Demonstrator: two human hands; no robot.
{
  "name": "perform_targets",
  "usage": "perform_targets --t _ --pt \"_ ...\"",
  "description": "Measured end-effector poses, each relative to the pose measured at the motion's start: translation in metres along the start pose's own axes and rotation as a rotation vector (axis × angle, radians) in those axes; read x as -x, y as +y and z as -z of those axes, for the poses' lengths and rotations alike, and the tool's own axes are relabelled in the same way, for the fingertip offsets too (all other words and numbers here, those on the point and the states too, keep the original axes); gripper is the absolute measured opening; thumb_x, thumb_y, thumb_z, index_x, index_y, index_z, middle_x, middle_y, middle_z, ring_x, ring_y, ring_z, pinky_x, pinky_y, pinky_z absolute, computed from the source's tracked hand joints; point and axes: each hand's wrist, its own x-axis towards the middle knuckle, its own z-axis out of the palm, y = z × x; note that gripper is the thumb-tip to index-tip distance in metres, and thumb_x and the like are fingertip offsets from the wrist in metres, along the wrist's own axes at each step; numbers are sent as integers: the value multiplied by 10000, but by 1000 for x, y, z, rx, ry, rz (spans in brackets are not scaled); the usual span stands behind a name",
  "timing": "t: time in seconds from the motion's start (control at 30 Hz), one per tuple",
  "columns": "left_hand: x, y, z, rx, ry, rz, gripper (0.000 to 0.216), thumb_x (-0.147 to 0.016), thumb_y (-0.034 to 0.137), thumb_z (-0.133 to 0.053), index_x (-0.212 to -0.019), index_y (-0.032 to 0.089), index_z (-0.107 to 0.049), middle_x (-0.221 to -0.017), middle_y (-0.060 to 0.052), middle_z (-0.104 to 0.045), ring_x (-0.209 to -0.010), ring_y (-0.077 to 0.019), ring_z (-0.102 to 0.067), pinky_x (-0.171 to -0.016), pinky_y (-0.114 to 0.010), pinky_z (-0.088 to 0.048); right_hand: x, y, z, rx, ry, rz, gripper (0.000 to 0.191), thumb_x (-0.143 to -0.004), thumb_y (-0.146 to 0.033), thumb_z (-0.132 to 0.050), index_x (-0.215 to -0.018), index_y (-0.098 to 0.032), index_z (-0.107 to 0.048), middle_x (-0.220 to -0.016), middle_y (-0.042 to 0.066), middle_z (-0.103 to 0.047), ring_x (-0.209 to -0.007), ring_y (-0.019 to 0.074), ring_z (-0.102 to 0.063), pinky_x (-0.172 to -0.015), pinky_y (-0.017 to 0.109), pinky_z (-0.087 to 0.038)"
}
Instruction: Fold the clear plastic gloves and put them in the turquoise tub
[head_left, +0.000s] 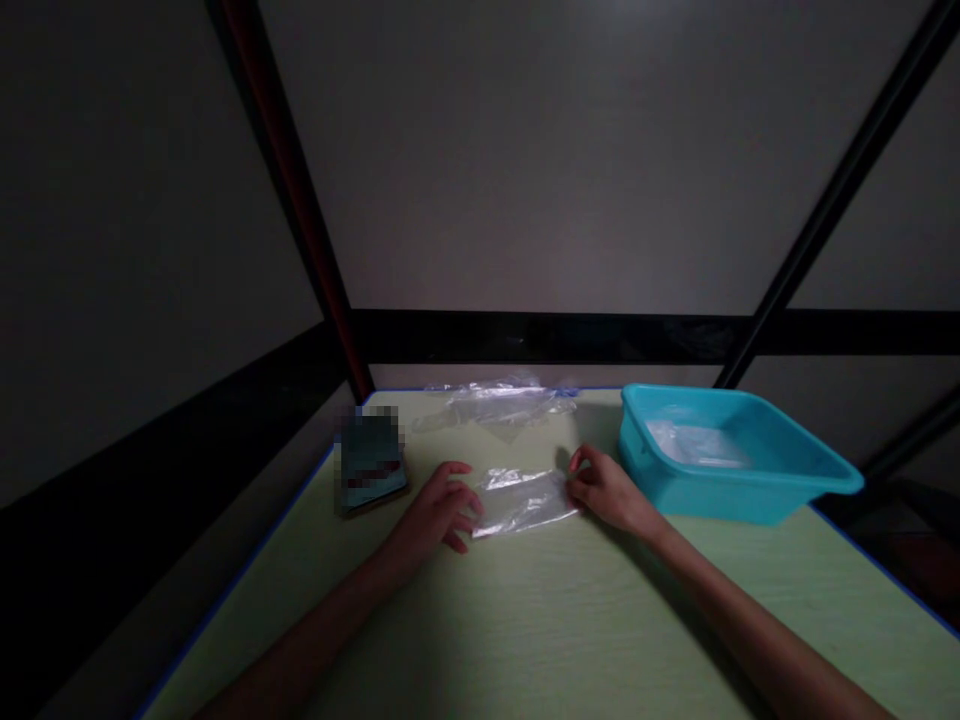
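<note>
A small clear plastic bag (521, 500) lies flat on the pale green table (525, 620) between my hands. My left hand (439, 510) rests at the bag's left end, fingers spread and lying on the table with the tips touching the plastic. My right hand (604, 487) is at the bag's right end, its fingers curled and pinching the edge of the plastic.
A turquoise plastic tub (731, 455) with clear plastic inside stands at the right. A heap of clear plastic bags (499, 402) lies at the table's far edge. A dark blurred packet (370, 462) sits at the left. Black frame bars and a grey wall rise behind.
</note>
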Motion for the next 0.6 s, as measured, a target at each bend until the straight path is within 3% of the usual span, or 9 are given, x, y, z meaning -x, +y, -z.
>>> perform_targets --t 0.33,0.6 --pt "0 1 1 -15 6 27 291 -758 314 -448 -1001 185 -353 -713 9 -579 -566 -155 -634 -340 -152 -380 11 -6 -6 264 194 76 75 -706 -146 -435 -752 -199 -406 -601 -4 -538 -533 136 -498 -487 214 -320" --pt "-4 -5 2 19 -6 2 305 -752 323 -463 -998 182 -351 -792 -35 -612 -642 -182 -651 -327 -144 -361 12 -12 -10 417 262 115 72 -737 -141 -419 -788 -175 -457 -643 17 -541 -554 141 -491 -505 224 -319"
